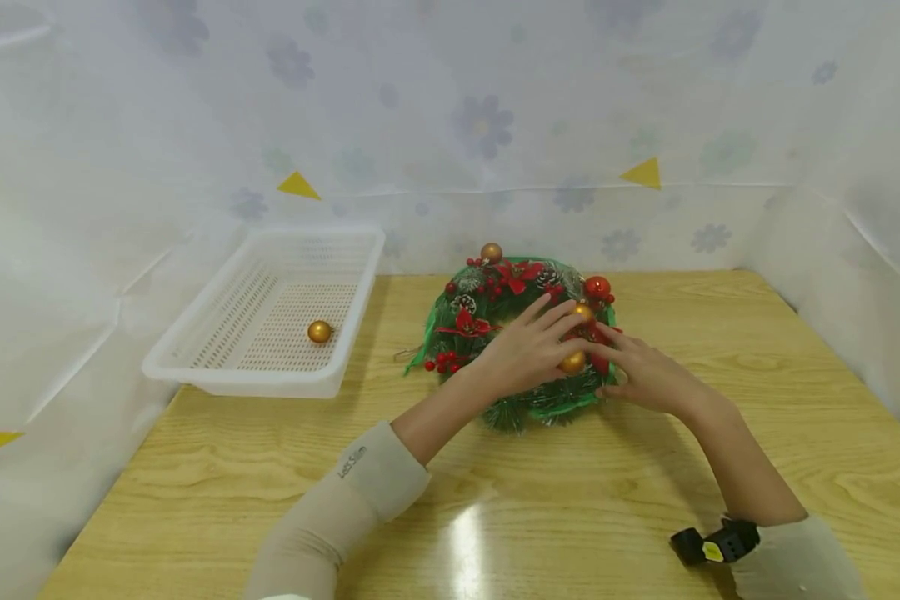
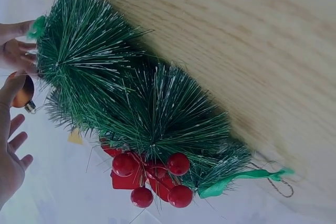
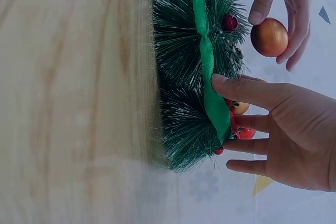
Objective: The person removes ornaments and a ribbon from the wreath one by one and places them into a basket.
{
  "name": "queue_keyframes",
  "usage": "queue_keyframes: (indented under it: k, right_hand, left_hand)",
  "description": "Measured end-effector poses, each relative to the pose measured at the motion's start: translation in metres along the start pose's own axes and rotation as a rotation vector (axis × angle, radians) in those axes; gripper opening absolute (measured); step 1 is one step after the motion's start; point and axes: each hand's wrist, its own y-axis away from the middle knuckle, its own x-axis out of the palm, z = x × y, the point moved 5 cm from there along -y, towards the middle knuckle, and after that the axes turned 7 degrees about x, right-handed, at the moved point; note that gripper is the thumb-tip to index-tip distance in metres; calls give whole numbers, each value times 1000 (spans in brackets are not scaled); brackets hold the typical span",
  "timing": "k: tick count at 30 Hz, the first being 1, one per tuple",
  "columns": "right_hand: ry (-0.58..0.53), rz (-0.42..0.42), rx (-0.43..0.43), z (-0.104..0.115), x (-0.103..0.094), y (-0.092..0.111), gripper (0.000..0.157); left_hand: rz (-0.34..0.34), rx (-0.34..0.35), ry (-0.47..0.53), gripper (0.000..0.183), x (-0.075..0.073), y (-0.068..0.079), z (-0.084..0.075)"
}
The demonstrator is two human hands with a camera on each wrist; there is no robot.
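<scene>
In the head view a green pine wreath (image 1: pixel 506 412) lies on the table, set with red berries, red flowers, pinecones and baubles. My left hand (image 1: pixel 528 354) hangs over its right half, pinching a gold bauble (image 3: pixel 269 36) between thumb and fingers; the bauble's metal cap shows in the left wrist view. At the wreath's right side is my right hand (image 1: pixel 656 375), its fingers fairly straight. Its thumb touches the green ribbon (image 3: pixel 209 66) along the wreath's edge, and the fingers reach in near a red ornament (image 3: pixel 245 133). Another gold bauble (image 1: pixel 582 312) sits among the decorations.
A white perforated basket (image 1: pixel 262 379) stands left of the wreath, with one gold bauble (image 1: pixel 319 332) inside. Behind the wooden table (image 1: pixel 570 517) hangs a flowered white sheet (image 1: pixel 450 92). A thin cord loop (image 2: pixel 283 188) sticks out at the wreath's left side.
</scene>
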Motion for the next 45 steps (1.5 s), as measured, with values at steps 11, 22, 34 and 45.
queue_keyframes:
  k: [11, 22, 34, 45]
  right_hand:
    - [-4, -6, 0, 0, -1, -2, 70]
    - [-4, -7, 5, 0, 0, -1, 69]
    - [-2, -17, -10, 0, 0, 0, 69]
    - [12, -36, -25, 2, 0, 1, 68]
  left_hand:
    - [-31, -23, 0, 52, -2, -4, 9]
    - [-29, -34, -7, 52, -4, -7, 12]
    - [-30, -49, 14, 55, -7, -11, 18]
    - [-107, -68, 35, 51, -17, -9, 26]
